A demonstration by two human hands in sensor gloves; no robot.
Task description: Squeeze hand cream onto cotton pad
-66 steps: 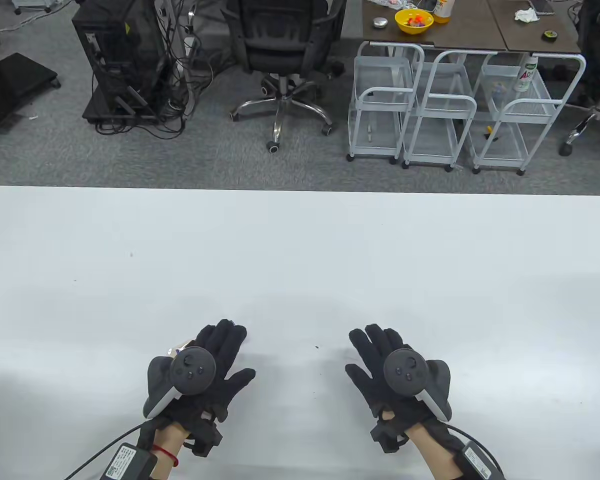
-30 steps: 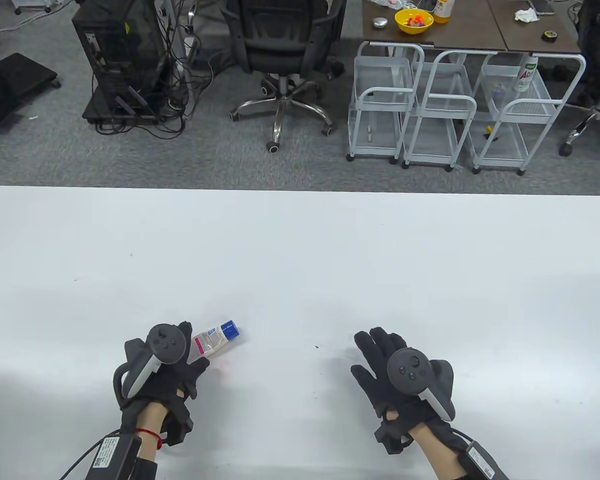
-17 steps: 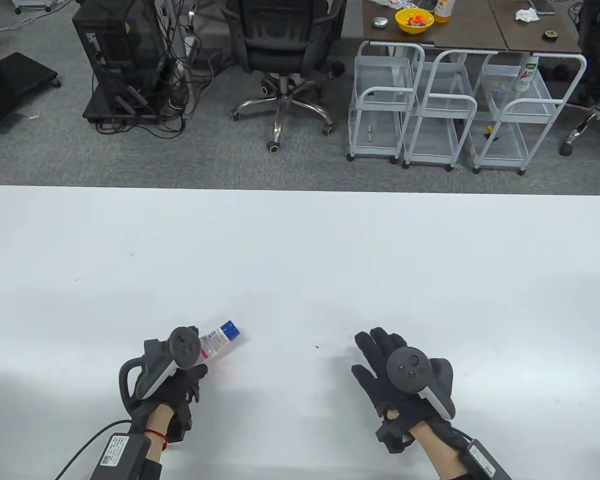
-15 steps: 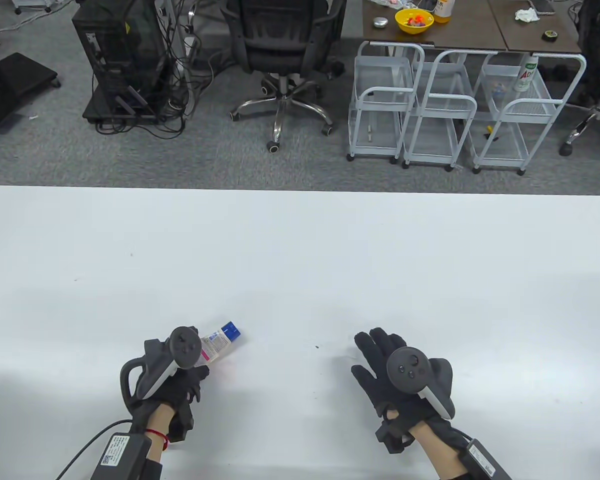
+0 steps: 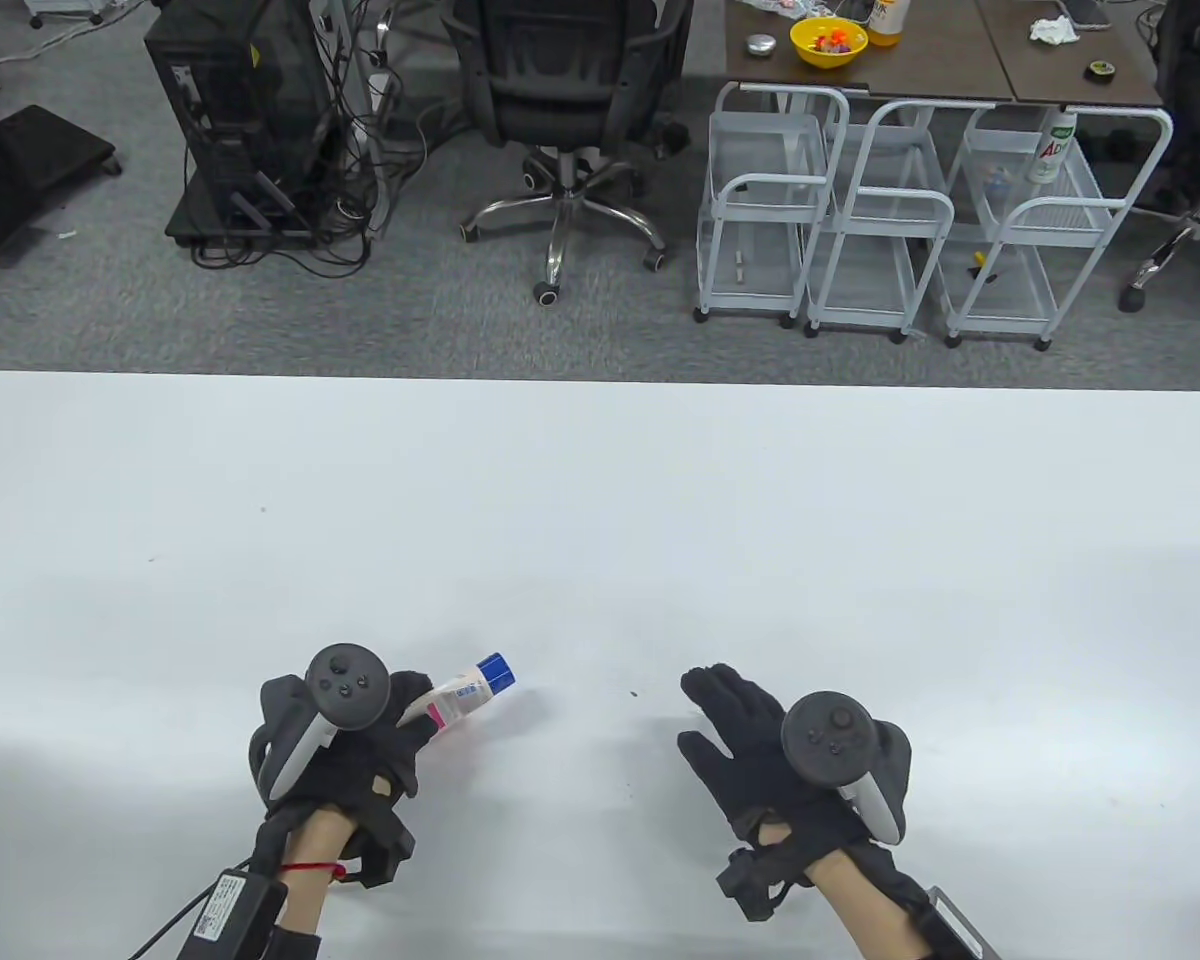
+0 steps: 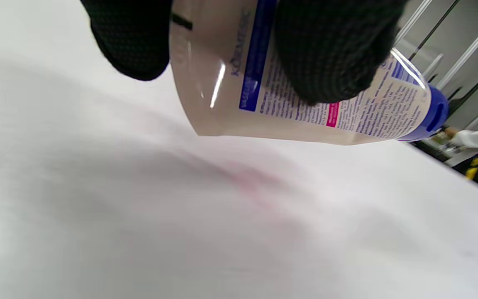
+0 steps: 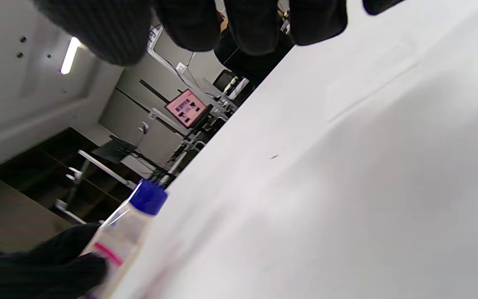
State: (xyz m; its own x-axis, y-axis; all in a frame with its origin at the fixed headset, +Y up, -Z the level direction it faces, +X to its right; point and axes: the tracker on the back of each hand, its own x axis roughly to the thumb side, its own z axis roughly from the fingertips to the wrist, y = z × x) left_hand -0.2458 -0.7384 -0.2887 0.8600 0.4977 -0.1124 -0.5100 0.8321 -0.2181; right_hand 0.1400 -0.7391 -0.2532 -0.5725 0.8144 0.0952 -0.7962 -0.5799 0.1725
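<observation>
My left hand grips a hand cream tube, pale with a blue cap, a little above the white table; the cap points far-right. In the left wrist view, my fingers press on the tube. My right hand is open and empty, fingers stretched out over the table to the tube's right. In the right wrist view, my fingers hang above a faint pale square outline on the table, perhaps the cotton pad; the tube shows at lower left.
The table's far edge borders grey floor holding an office chair, white wire carts and a computer tower. A small dark speck lies between my hands.
My left hand turned over, took hold of the tube it had covered, and raised it slightly up and right. My right hand shifted a little left and turned inward.
</observation>
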